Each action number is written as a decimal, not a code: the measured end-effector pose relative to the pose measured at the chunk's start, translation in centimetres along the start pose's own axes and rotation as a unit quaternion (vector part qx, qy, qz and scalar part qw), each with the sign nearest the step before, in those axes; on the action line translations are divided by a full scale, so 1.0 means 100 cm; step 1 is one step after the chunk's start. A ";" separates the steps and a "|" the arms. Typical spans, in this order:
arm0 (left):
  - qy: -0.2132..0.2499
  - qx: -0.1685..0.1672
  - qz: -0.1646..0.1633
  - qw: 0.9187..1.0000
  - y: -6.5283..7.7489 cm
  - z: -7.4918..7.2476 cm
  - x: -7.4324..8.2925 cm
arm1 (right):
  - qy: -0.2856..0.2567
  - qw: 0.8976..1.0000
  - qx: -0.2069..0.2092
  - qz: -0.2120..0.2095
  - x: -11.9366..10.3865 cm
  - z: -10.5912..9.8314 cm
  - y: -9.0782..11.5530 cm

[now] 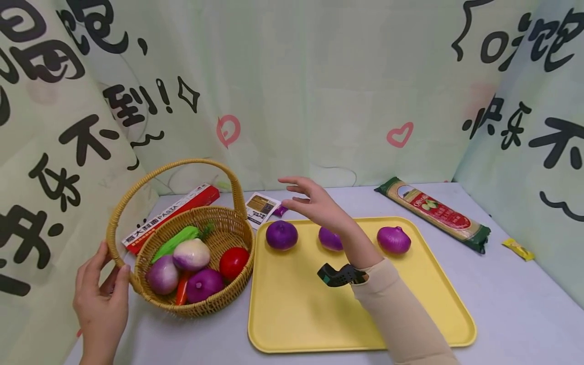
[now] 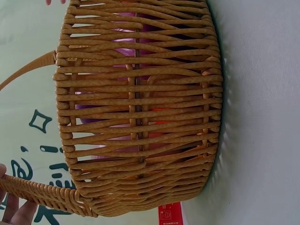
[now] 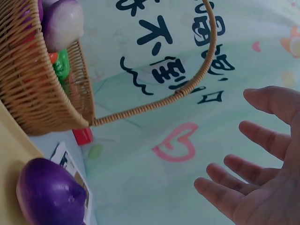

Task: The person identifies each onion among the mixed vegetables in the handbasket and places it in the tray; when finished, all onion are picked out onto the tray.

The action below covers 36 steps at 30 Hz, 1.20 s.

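At the left stands a wicker basket (image 1: 230, 225) with an arched handle (image 1: 119, 208). My left hand (image 1: 101, 296) grips the lower end of this handle, thumb and fingers around it. Inside the basket lie a red tomato (image 1: 234, 263), a purple onion (image 1: 205, 285), two purple-and-white round vegetables (image 1: 191, 254), a green vegetable (image 1: 175, 243) and an orange-red piece (image 1: 182, 289). My right hand (image 1: 317, 205) is raised over the back of the yellow tray (image 1: 301, 314), fingers spread and holding nothing. On the tray sit three purple onions (image 1: 281, 235), the middle one partly hidden by my right arm.
Behind the basket lies a red and white pasta box (image 1: 171, 218). A printed card (image 1: 261, 209) and a small purple packet (image 1: 280, 211) are behind the tray. At the right are a long pasta bag (image 1: 433, 213) and a yellow packet (image 1: 518, 249). Printed curtains enclose the table.
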<state>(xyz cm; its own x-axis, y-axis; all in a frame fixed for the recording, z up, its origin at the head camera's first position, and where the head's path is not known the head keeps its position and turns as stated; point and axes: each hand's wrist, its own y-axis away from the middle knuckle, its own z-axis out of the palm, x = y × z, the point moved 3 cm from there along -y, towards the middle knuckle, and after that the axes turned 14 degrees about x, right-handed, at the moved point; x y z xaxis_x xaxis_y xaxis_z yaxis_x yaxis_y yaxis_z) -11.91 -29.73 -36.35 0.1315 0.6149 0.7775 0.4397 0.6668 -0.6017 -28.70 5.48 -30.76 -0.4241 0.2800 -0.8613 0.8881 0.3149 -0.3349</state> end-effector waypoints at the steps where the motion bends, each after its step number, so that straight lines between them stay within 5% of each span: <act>1: -0.001 -0.001 -0.001 1.000 0.000 0.000 0.000 | -0.003 1.000 -0.003 -0.004 -0.001 0.003 -0.001; 22: 0.024 -0.009 0.015 1.000 -0.003 0.005 0.000 | -0.007 0.996 -0.080 -0.036 -0.028 0.074 -0.031; 36: -0.004 -0.006 -0.006 1.000 -0.001 0.001 -0.005 | -0.032 0.989 -0.138 0.031 -0.023 0.136 -0.046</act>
<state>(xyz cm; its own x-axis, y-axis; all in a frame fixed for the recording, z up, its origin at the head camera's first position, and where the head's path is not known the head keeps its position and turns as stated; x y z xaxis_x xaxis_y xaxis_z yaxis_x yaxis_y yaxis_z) -12.08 -30.08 -36.71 0.1185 0.6104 0.7832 0.4510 0.6696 -0.5901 -29.37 -8.96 -32.41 -0.3497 0.2522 -0.9023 0.8264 0.5367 -0.1703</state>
